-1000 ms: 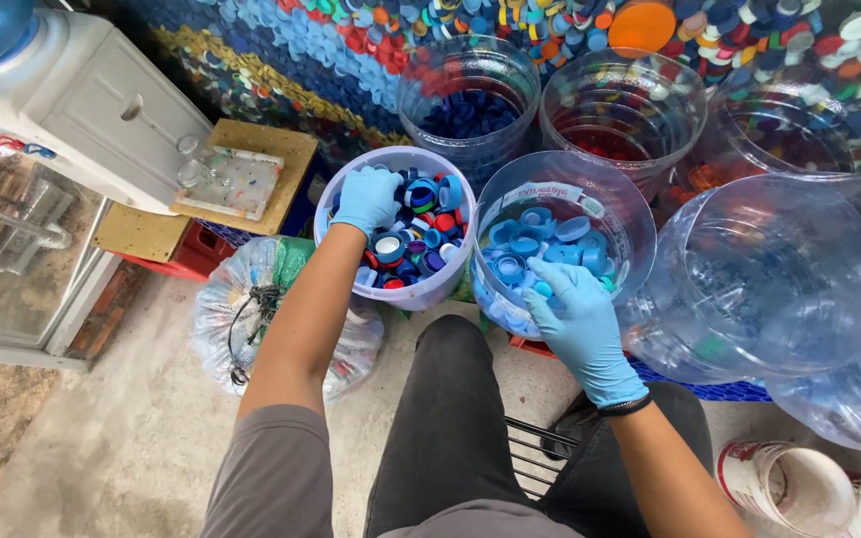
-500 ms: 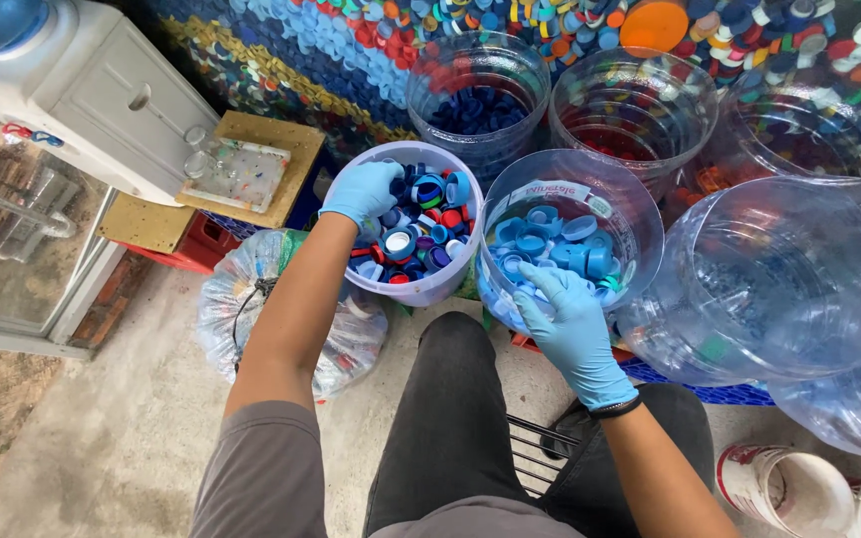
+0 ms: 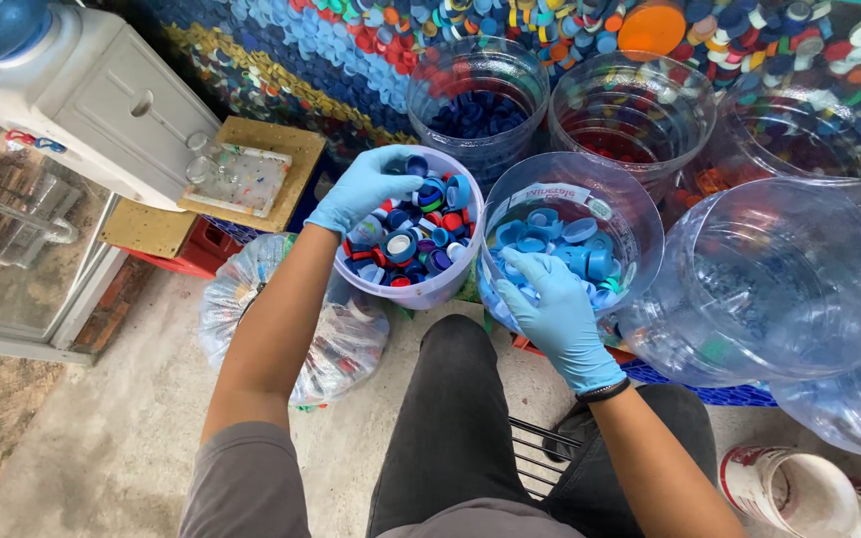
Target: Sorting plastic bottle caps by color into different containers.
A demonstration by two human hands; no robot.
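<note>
Both my hands wear light blue gloves. My left hand rests curled over the rim of a white bucket full of mixed red, blue and white bottle caps; whether it holds a cap I cannot tell. My right hand lies on the near rim of a clear cut-off jug holding light blue caps, fingers spread over the edge and reaching inside.
Clear jugs of dark blue caps and red caps stand behind, under a wall of coloured caps. A large empty clear jug lies right. A plastic bag, a water dispenser and a wooden board sit left.
My left hand has shifted from inside the mixed-cap bucket to its far left rim. My right hand has slid slightly forward along the blue-cap jug's edge.
</note>
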